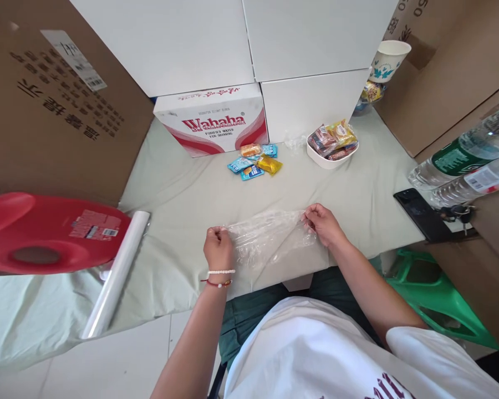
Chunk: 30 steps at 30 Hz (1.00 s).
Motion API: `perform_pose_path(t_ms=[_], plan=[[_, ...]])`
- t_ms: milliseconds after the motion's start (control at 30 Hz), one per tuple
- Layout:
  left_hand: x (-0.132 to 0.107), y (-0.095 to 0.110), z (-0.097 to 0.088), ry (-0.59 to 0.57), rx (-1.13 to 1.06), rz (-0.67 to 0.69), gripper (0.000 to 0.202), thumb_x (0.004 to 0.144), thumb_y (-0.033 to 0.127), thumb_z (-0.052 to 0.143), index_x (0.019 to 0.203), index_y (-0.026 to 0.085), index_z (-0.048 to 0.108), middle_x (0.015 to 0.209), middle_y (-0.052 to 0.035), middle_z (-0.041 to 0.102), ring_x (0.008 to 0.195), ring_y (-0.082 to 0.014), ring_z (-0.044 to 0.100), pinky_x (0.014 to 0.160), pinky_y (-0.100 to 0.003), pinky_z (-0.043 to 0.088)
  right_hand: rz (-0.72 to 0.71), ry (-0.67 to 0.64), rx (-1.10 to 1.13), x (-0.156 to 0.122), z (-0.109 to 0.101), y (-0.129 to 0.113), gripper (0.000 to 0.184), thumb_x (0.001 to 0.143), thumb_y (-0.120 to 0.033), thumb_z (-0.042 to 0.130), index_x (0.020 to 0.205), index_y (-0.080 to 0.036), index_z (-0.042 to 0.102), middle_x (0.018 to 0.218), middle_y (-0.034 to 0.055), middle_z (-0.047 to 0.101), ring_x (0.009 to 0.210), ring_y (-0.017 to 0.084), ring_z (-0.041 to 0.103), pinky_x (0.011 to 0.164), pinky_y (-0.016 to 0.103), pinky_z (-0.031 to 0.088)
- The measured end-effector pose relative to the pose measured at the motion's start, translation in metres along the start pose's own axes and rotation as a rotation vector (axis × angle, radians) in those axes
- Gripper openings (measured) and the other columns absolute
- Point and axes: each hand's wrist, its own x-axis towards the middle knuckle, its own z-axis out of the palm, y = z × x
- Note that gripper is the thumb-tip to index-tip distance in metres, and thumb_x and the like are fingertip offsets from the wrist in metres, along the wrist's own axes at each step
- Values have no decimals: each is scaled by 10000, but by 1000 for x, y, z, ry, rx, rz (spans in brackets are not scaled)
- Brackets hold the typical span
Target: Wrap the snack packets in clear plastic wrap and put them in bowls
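A crumpled sheet of clear plastic wrap [268, 238] is stretched over the near edge of the pale green table cover [183, 194]. My left hand [218, 247], with a bead bracelet and a red string at the wrist, is closed on the sheet's left end. My right hand [323, 223] pinches the right end. A roll of plastic wrap [116, 272] lies to the left, near the table's edge. Farther back sit several small snack packets [254, 161] and a white dish [331, 157] filled with wrapped snacks.
A red jug [45, 233] lies at the left under a large cardboard box [54, 100]. A Wahaha carton [212, 119] and white boxes [311, 55] stand behind. A paper cup [387, 60], water bottles [466, 149], a black phone [422, 213] and a green stool [436, 293] are at the right.
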Motion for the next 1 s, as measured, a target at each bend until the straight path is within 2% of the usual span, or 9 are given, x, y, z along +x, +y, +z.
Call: perform_pose_path(t_ms=[100,167,233,333,400,567,667,800,1000], plan=[[-9,-5,-6,134,180,241,255,829,343,642,1034,194,611,1080,-133,632,1078,-311,585,1029,-517,435,-66,30,-138,5,5,7,219,792,-405,716,841,-242,579,752,-10,662,565,121,568,449,230,403],[-17,-8,-8,97,328,519,232,873,308,620,1068,192,666,1175,-178,655,1224,-352,565,1102,-559,371,-86,11,-194,6,5,10,184,802,-386,699,849,-242,595,740,-12,658,562,126,574,447,236,407],[-23,-9,-7,-146,417,754,186,925,240,560,1021,238,720,1140,-152,718,1243,-334,603,1097,-543,370,-87,-15,-207,7,4,12,174,800,-373,701,862,-241,608,740,-13,660,555,126,574,452,241,418],[-22,-5,-2,-519,474,913,305,946,148,493,985,289,761,1173,-96,778,1271,-285,641,1072,-492,398,-84,-37,-195,8,1,13,171,800,-369,708,865,-239,617,737,-16,659,535,121,563,461,250,435],[-16,-2,2,-574,515,913,376,915,113,490,1093,291,769,1315,-98,751,1341,-289,613,1102,-501,388,-88,-47,-184,8,-1,13,178,803,-381,714,855,-240,618,727,-17,655,531,123,562,464,255,440],[2,-3,10,-477,541,711,623,808,123,488,1402,233,641,1531,-126,618,1455,-296,530,1250,-592,238,-93,-72,-166,10,-4,15,203,796,-405,727,841,-238,619,706,-25,649,510,119,555,479,263,451],[6,-8,11,-469,525,566,539,920,240,429,1422,247,624,1539,-112,615,1504,-303,481,1261,-669,171,-96,-72,-162,10,-5,14,221,781,-413,745,835,-235,626,704,-23,649,521,119,560,484,261,459],[0,-9,13,-344,569,463,543,1058,407,279,1418,234,646,1591,-134,557,1552,-314,416,1259,-705,151,-109,-61,-145,4,-7,10,239,776,-432,764,838,-236,642,709,-13,655,553,132,577,488,262,463],[-12,-7,18,-410,795,512,636,1053,506,360,1629,242,413,1733,-157,312,1619,-356,264,1230,-799,61,-122,18,-173,-7,-29,13,277,762,-468,775,865,-233,670,719,-7,648,581,148,566,510,280,461]])
